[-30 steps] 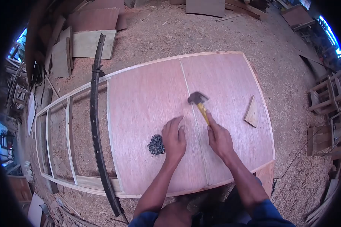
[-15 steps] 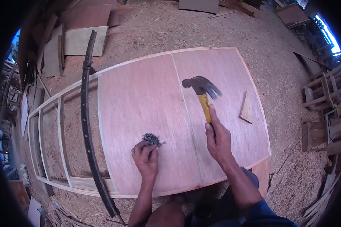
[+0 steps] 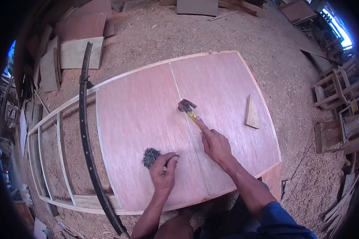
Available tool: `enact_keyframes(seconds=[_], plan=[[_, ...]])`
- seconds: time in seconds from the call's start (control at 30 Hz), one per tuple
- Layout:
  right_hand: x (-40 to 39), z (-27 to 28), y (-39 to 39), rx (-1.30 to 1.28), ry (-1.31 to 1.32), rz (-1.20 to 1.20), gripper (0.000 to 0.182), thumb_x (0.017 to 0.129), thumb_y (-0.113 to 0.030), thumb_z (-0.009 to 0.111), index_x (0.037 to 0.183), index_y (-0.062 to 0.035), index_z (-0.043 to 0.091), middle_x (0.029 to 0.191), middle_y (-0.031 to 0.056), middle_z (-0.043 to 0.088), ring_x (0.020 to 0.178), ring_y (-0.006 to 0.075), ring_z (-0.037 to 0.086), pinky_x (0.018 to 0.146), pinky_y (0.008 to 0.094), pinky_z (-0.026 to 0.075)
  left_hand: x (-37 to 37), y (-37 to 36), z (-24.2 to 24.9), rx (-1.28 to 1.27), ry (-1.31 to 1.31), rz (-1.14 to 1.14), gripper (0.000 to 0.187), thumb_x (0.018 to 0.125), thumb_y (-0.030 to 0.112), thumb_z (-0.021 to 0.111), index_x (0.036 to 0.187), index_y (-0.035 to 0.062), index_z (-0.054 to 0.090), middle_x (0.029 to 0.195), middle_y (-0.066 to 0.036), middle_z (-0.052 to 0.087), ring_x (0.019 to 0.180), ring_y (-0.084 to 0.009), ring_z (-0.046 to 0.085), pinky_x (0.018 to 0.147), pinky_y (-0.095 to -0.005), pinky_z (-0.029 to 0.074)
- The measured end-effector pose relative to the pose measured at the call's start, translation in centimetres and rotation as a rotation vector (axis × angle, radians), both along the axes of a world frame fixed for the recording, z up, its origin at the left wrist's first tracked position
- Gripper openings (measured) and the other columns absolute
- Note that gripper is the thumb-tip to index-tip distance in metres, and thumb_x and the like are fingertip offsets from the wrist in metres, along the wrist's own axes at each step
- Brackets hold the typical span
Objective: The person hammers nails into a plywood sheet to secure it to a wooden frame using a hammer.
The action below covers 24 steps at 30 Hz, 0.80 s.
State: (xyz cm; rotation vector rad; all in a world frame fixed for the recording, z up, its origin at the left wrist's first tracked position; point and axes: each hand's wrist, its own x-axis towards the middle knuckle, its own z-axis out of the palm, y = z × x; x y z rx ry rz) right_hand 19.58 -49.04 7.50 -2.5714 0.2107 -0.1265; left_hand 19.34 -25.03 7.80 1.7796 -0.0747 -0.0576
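My right hand (image 3: 214, 143) grips a claw hammer (image 3: 188, 109) with a yellow handle. Its head rests low on the seam between two reddish plywood sheets (image 3: 143, 119) nailed to a pale wooden frame. My left hand (image 3: 163, 169) hovers over the plywood beside a small dark pile of nails (image 3: 149, 156). Its fingers are pinched together, apparently on a nail, though it is too small to see clearly.
A long black curved metal strip (image 3: 85, 139) lies across the open frame slats on the left. A wedge-shaped wood offcut (image 3: 251, 112) sits on the right sheet. Sawdust covers the floor, with board scraps (image 3: 73, 51) at the back left and wooden stools (image 3: 335, 91) to the right.
The hammer was raised half a second ago and has come down onto the seam. My left hand went from the seam to the nail pile and now lifts slightly from it.
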Motion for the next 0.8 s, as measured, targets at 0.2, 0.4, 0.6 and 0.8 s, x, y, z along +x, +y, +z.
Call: enact_keyframes(seconds=[0.2, 0.4, 0.6, 0.8], plan=[[-1.1, -0.4, 1.2, 0.011, 0.001, -0.037, 0.074, 0.111, -0.018, 0.063, 0.177, -0.035, 0.036, 0.088, 0.0207, 0.07, 0.071, 0.044, 0.073, 0.066, 0.0564, 0.061, 4.2, -5.8, -6.1, 0.067, -0.184, 0.009, 0.016, 0.103, 0.002, 0.073, 0.118, 0.0009, 0.078, 0.105, -0.014, 0.079, 0.095, -0.0269, 0.075, 0.088, -0.0388, 0.058], [-1.6, 0.8, 1.6, 0.082, -0.047, -0.065, 0.077, 0.11, -0.018, 0.063, 0.178, -0.0361, 0.032, 0.091, 0.0224, 0.071, 0.074, 0.0453, 0.075, 0.068, 0.058, 0.061, 5.4, -6.9, -8.2, 0.344, -0.355, 0.081, 0.015, 0.101, 0.006, 0.071, 0.114, 0.0085, 0.078, 0.107, -0.008, 0.079, 0.104, -0.0298, 0.069, 0.101, -0.0442, 0.048], [-0.7, 1.3, 0.4, -0.025, 0.177, -0.046, 0.08, 0.111, -0.016, 0.061, 0.18, -0.0347, 0.026, 0.092, 0.0253, 0.072, 0.076, 0.048, 0.074, 0.07, 0.0604, 0.061, 5.9, -7.1, -7.9, 0.358, -0.335, 0.066, 0.015, 0.098, 0.01, 0.073, 0.111, 0.0117, 0.08, 0.106, -0.005, 0.079, 0.108, -0.0289, 0.069, 0.107, -0.0459, 0.044], [-8.2, -0.2, 1.2, 0.067, 0.141, -0.151, 0.08, 0.11, -0.016, 0.062, 0.18, -0.0293, 0.026, 0.089, 0.0254, 0.071, 0.075, 0.0486, 0.074, 0.072, 0.0611, 0.06, 6.4, -7.2, -7.8, 0.411, -0.329, 0.02, 0.013, 0.095, 0.014, 0.077, 0.107, 0.0162, 0.083, 0.119, -0.002, 0.078, 0.12, -0.0271, 0.065, 0.113, -0.0463, 0.041]])
